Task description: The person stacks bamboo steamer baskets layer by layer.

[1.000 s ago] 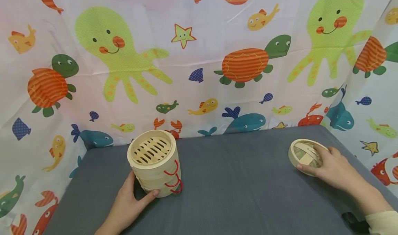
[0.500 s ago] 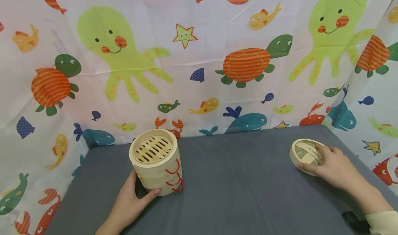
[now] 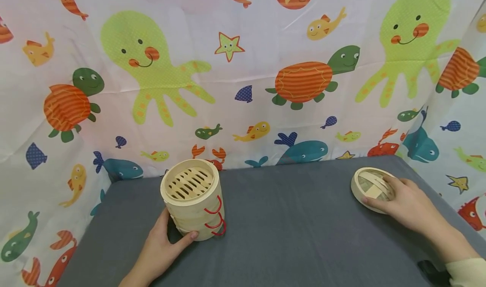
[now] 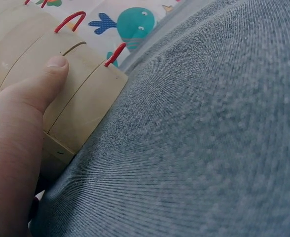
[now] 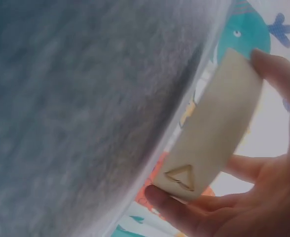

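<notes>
A bamboo steamer (image 3: 191, 213) of stacked tiers stands on the left of the table in the head view. Its slatted top is uncovered, and red loops stick out of its right side. My left hand (image 3: 157, 245) holds its lower part, the thumb in front; the other fingers are mostly hidden behind. On the right, my right hand (image 3: 411, 204) grips the round woven steamer lid (image 3: 367, 188) across its top, thumb on the near rim. In the right wrist view, the lid (image 5: 216, 123) is pinched by its side wall, and patterned fabric shows between it and the table.
Grey cloth (image 3: 281, 219) covers the table. Behind it and along both sides hangs a white curtain (image 3: 258, 33) printed with sea animals. A black object (image 3: 433, 272) sits by my right wrist, beside the cream sleeve (image 3: 468, 272).
The lid and my right hand have shifted very slightly left relative to the table. The left hand stays on the steamer. The head view has turned a little.
</notes>
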`<state>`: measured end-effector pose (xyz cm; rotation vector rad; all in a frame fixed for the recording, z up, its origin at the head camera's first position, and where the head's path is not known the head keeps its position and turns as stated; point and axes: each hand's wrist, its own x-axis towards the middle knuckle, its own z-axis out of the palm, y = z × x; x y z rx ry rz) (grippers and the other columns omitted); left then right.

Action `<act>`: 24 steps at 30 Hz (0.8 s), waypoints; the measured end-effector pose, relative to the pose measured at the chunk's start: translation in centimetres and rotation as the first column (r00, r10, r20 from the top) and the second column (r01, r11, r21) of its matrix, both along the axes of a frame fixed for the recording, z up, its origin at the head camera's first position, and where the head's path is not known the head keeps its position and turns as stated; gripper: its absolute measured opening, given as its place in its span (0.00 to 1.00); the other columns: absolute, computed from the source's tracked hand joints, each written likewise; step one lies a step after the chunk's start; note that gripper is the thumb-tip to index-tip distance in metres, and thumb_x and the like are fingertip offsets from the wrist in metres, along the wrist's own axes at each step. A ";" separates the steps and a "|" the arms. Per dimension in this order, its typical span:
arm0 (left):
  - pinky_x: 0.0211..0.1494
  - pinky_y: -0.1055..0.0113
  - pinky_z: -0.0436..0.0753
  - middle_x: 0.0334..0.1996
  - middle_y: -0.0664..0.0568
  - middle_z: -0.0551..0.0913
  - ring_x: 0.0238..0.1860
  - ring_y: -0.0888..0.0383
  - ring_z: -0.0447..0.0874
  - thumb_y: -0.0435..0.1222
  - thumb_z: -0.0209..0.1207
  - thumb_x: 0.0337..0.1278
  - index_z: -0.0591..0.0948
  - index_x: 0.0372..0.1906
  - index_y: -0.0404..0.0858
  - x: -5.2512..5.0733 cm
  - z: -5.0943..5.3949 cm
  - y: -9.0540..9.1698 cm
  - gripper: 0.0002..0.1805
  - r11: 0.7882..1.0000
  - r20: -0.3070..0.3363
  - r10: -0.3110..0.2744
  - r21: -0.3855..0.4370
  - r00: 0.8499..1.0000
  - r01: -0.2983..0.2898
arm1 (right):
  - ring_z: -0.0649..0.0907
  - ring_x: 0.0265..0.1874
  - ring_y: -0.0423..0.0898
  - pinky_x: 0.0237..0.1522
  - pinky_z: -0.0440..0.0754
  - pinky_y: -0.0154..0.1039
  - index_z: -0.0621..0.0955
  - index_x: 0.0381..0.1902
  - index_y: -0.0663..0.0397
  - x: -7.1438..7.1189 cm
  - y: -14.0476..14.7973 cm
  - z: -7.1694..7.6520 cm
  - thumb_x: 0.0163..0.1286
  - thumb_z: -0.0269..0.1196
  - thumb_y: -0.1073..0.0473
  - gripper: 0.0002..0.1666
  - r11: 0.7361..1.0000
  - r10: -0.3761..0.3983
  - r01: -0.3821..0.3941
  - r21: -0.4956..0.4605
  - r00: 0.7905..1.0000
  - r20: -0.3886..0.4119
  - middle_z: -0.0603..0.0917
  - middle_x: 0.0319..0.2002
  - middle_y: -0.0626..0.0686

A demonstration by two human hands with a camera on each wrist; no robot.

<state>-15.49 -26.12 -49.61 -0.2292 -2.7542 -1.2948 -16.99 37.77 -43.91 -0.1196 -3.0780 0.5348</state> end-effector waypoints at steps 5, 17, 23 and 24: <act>0.75 0.29 0.68 0.82 0.40 0.64 0.81 0.37 0.64 0.61 0.76 0.62 0.54 0.89 0.45 0.0 -0.2 -0.1 0.62 1.000 -0.013 0.007 -0.011 1.000 -0.007 | 0.74 0.57 0.80 0.48 0.77 0.78 0.62 0.80 0.76 -0.5 -1.2 0.8 0.68 0.67 0.21 0.70 1.000 0.010 -0.010 -0.005 0.999 -0.040 0.69 0.64 0.85; 0.75 0.28 0.68 0.82 0.36 0.64 0.81 0.35 0.64 0.60 0.76 0.62 0.54 0.89 0.40 0.0 -0.4 -0.1 0.62 1.000 -0.034 0.015 -0.027 0.999 -0.016 | 0.75 0.59 0.79 0.47 0.79 0.76 0.66 0.81 0.68 -0.8 -6.2 2.6 0.68 0.71 0.24 0.65 0.996 0.076 -0.081 -0.038 0.989 -0.130 0.68 0.68 0.82; 0.76 0.28 0.67 0.83 0.35 0.62 0.82 0.34 0.62 0.62 0.75 0.63 0.52 0.89 0.38 -0.1 -0.4 0.0 0.64 1.000 -0.023 0.018 -0.021 1.000 -0.019 | 0.76 0.58 0.80 0.46 0.80 0.73 0.69 0.81 0.64 -1.1 -8.8 3.1 0.66 0.72 0.24 0.64 0.990 0.118 -0.130 -0.056 0.976 -0.181 0.70 0.69 0.79; 0.76 0.28 0.67 0.83 0.35 0.62 0.82 0.34 0.62 0.62 0.75 0.62 0.53 0.89 0.38 -0.1 -0.4 0.1 0.64 1.000 -0.026 0.019 -0.023 0.999 -0.019 | 0.76 0.58 0.80 0.47 0.80 0.73 0.69 0.81 0.64 -1.2 -9.2 3.2 0.66 0.73 0.24 0.64 0.989 0.123 -0.135 -0.057 0.975 -0.186 0.70 0.69 0.79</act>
